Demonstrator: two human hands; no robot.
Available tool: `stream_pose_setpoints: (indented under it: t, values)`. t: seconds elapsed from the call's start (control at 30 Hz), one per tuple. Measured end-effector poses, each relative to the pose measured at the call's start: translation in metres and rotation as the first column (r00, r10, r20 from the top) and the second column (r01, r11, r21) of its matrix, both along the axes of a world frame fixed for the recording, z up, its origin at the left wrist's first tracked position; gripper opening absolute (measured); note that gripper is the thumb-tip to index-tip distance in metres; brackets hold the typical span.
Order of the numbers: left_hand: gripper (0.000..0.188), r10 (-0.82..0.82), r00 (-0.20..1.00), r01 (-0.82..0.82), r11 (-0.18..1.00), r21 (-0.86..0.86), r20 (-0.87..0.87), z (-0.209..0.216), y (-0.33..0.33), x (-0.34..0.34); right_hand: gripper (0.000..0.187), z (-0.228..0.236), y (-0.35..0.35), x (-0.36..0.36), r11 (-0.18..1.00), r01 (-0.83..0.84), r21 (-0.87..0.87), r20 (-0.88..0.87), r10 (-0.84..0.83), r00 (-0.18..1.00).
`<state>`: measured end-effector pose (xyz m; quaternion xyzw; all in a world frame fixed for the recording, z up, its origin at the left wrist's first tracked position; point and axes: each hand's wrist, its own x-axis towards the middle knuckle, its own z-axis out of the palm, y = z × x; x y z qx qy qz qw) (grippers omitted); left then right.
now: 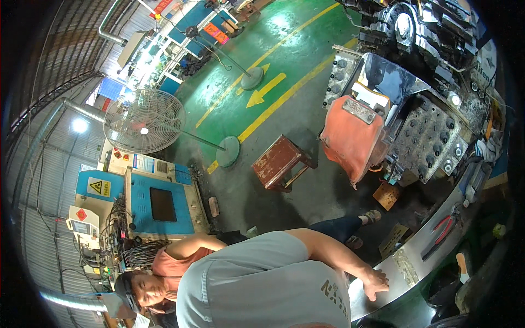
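Note:
Neither of my own hands shows. Close in front of me, a person in a pale grey shirt (pixel 257 284) fills the lower middle. That person's bare hand (pixel 376 282) is at the near edge of a long metal-topped table (pixel 395 294), its fingers bent; whether it holds anything cannot be made out. Farther along the tabletop lie red-handled pliers (pixel 449 221) and a pale, worn patch (pixel 404 268). Behind the grey shirt is a second person in an orange top (pixel 164 265) and dark cap. The whole scene is tilted strongly sideways.
A red-brown wooden stool (pixel 279 160) stands on the floor, near an orange-covered seat (pixel 353 136) beside heavy machine parts (pixel 429 134). A large caged fan (pixel 144 121) has a round base (pixel 228 151). A blue and cream machine cabinet (pixel 158 205) stands left; small boxes (pixel 395 239) lie beside the table.

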<state>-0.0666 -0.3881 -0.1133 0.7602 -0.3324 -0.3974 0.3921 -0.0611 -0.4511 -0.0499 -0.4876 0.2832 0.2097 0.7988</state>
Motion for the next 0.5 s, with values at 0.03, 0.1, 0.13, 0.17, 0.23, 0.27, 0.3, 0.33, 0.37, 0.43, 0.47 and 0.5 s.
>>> stream_pose_setpoints:
  t: [0.03, 0.1, 0.13, 0.17, 0.23, 0.27, 0.3, 0.33, 0.37, 0.43, 0.47, 0.5]
  values:
    - [0.062, 0.007, 1.000, -0.007, 1.000, 0.007, 0.010, 0.000, 0.001, -0.002, 0.073, -0.006, -0.011, -0.001, 0.998, -0.004, -0.058, -0.012, 0.003, 1.000]
    - [0.054, 0.007, 1.000, -0.008, 1.000, 0.028, 0.029, -0.002, 0.004, -0.007, 0.074, -0.022, -0.039, -0.003, 0.981, -0.003, -0.195, -0.045, -0.006, 0.999]
    - [0.052, -0.025, 1.000, 0.024, 0.998, 0.056, 0.008, -0.001, 0.008, -0.006, 0.075, -0.034, -0.061, -0.005, 0.963, 0.000, -0.269, -0.071, -0.020, 0.997]
    - [0.050, -0.072, 0.997, 0.073, 0.994, 0.084, -0.009, -0.001, 0.007, 0.000, 0.075, -0.044, -0.090, -0.011, 0.937, 0.026, -0.349, -0.099, -0.064, 0.993]
    - [0.040, -0.045, 0.996, 0.043, 0.999, 0.026, 0.075, -0.050, -0.007, -0.012, 0.076, -0.075, -0.164, -0.035, 0.880, 0.031, -0.473, -0.199, -0.141, 0.970]
    - [0.044, 0.032, 0.999, -0.026, 0.988, -0.150, 0.042, -0.050, -0.003, -0.007, 0.077, -0.075, -0.214, -0.062, 0.793, 0.074, -0.605, -0.223, -0.258, 0.940]
    - [0.049, 0.106, 0.994, -0.105, 0.951, -0.292, -0.013, -0.041, 0.008, -0.003, 0.077, -0.077, -0.252, -0.097, 0.721, 0.079, -0.689, -0.271, -0.357, 0.894]
    - [0.053, -0.046, 0.932, 0.013, 0.996, -0.092, -0.359, 0.024, 0.011, 0.026, 0.078, -0.079, -0.281, -0.133, 0.645, 0.056, -0.762, -0.322, -0.452, 0.832]
    - [0.054, 0.008, 0.967, -0.033, 0.995, -0.092, -0.253, 0.018, 0.020, 0.021, 0.078, -0.080, -0.293, -0.155, 0.584, 0.006, -0.812, -0.370, -0.523, 0.768]
    - [0.057, -0.081, 0.970, 0.055, 0.992, -0.116, -0.229, 0.023, 0.013, 0.032, 0.080, -0.140, -0.324, -0.221, 0.237, -0.069, -0.969, -0.231, -0.772, 0.592]
    - [0.056, -0.025, 0.980, 0.019, 0.999, -0.033, -0.198, 0.025, 0.022, 0.036, 0.082, -0.113, -0.290, -0.177, 0.229, -0.161, -0.960, -0.280, -0.787, 0.550]
    - [0.052, 0.016, 0.939, -0.027, 0.999, -0.027, -0.344, 0.013, 0.020, 0.037, 0.083, -0.135, -0.295, -0.213, 0.069, -0.142, -0.987, -0.139, -0.810, 0.570]
